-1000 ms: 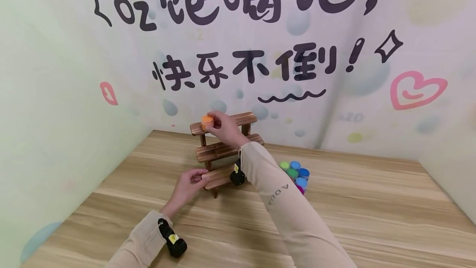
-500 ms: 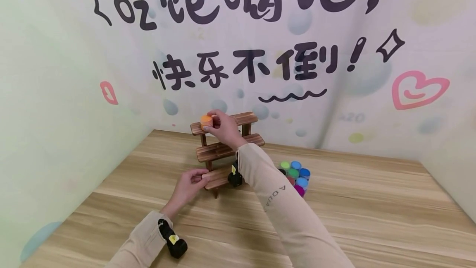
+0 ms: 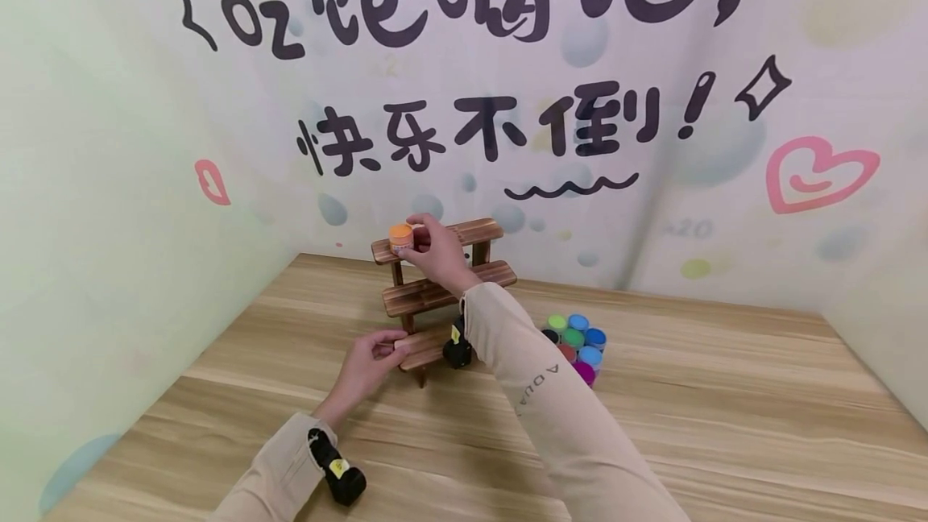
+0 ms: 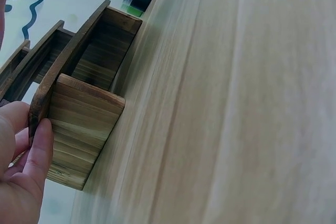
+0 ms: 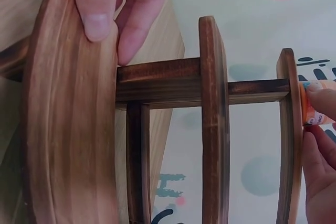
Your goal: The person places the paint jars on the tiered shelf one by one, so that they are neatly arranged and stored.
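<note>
There is one wooden stand [image 3: 416, 296] with three boards [image 3: 420, 350], one counter [image 3: 725, 393] and one orange jar [image 3: 401, 238]. In the jar cluster [image 3: 573, 337] eight lids show: two light blue, one each of lime, green, darker blue, black, reddish and magenta; any behind the sleeve cannot be counted. Two hands [image 3: 370, 362], two sleeves [image 3: 573, 417], two black wrist cameras [image 3: 337, 467], two pink hearts [image 3: 776, 185].
</note>
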The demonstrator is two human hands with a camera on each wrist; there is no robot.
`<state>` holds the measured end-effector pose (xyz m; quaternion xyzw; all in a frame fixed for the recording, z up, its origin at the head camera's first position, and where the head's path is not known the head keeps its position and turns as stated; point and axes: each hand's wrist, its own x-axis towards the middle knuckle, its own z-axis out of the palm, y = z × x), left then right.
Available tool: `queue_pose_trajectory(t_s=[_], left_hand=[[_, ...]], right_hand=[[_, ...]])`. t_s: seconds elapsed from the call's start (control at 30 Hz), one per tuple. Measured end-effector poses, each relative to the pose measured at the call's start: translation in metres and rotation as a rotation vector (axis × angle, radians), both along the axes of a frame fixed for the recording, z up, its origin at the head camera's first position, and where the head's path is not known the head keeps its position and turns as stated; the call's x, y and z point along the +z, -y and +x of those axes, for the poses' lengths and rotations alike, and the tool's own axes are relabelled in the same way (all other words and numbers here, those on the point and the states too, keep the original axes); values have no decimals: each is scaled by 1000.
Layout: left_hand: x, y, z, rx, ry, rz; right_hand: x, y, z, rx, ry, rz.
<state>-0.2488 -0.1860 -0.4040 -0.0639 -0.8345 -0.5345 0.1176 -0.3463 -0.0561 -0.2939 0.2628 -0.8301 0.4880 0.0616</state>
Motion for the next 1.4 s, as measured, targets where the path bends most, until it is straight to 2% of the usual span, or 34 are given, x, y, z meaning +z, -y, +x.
queue_pose_trajectory(t_s=[0.2,0.43,0.63,0.83,1.07,1.3,1.4], left_hand=[[0,-2,1,-9,-14,-6],[1,-1,3,8,-10,-4],[2,-1,4,14,2,-17],[2,-1,6,19,8,-19],[1,-1,5,13,10,-22],[3,-2,6,8,17,-25],[3,-3,6,11,22,-27]], right_hand=[[9,-12,5,36,14,29],[26,-32,10,19,-2,55],[39,-57,16,24,11,26],[44,-90,21,23,-39,81],[35,-140,26,-1,-48,133],[9,-190,36,-37,-16,203],[-2,-206,40,-38,-1,200]])
